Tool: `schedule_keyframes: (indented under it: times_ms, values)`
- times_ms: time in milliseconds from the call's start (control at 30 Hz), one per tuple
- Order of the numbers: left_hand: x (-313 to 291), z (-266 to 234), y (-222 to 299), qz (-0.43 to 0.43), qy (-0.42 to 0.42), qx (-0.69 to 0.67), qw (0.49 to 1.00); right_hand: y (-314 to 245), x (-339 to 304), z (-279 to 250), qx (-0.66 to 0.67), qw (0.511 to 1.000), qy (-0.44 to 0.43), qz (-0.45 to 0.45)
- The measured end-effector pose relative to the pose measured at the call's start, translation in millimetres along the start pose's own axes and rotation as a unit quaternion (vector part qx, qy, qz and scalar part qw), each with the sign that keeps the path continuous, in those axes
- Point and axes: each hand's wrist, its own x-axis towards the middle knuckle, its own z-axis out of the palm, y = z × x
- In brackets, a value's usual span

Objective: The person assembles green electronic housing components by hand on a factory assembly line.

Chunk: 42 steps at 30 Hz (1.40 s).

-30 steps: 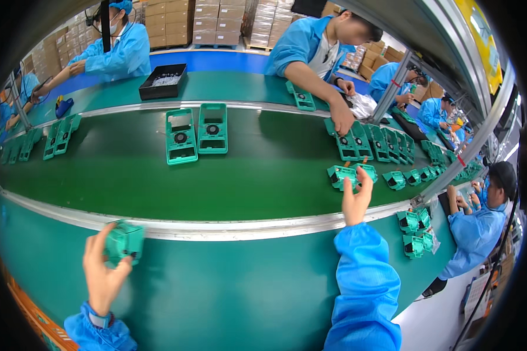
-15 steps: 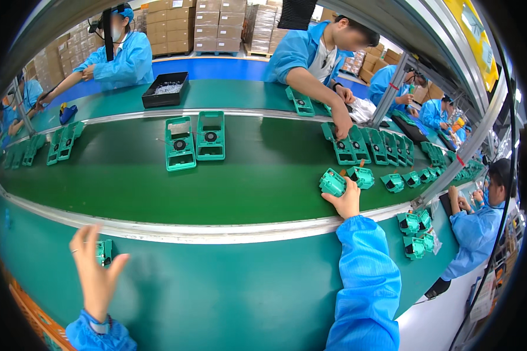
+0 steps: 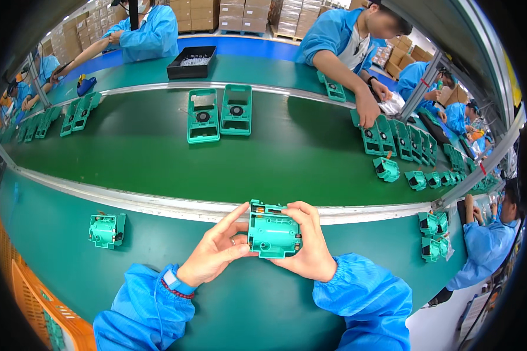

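The head camera shows both hands clamped on one green housing (image 3: 274,234), held above the near bench (image 3: 234,313), just on the near side of the pale rail (image 3: 140,203). The left hand (image 3: 216,251) pinches its left side, fingers at the upper corner and thumb lower down. The right hand (image 3: 311,248) grips the right side, forefinger along the top edge and thumb beneath. The housing's rounded, ribbed body faces the camera.

A second housing (image 3: 106,230) sits on the bench to the left, well apart from the hands. An orange crate (image 3: 41,304) stands at the lower left. Beyond the rail, two green frames (image 3: 203,117) with round black parts lie side by side on the green belt (image 3: 187,175). To the right, a co-worker's hand (image 3: 367,111) touches a row of similar frames.
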Motion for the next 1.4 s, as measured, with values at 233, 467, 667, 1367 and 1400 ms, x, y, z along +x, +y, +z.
schedule_keyframes:
  times_ms: [233,467,667,1367,1400]
  values:
    - [0.8,-5.4,-6.9,0.044,0.001,0.004,0.999,12.7,-5.0,1.5,0.255,0.965,-0.031,0.049]
    - [2.5,-7.8,-10.7,0.058,-0.009,-0.008,0.998,21.1,-13.6,-0.3,0.627,0.734,-0.047,0.256]
    - [4.0,-5.9,-12.3,0.055,-0.014,-0.01,0.998,22.4,-12.5,-1.9,0.664,0.694,-0.055,0.273]
    - [7.6,-5.9,-18.7,0.056,-0.037,-0.009,0.998,23.3,-14.9,-7.4,0.667,0.712,-0.068,0.21]
    - [7.8,-5.6,-18.7,0.039,-0.033,-0.022,0.998,21.5,-14.4,-6.7,0.656,0.724,-0.061,0.201]
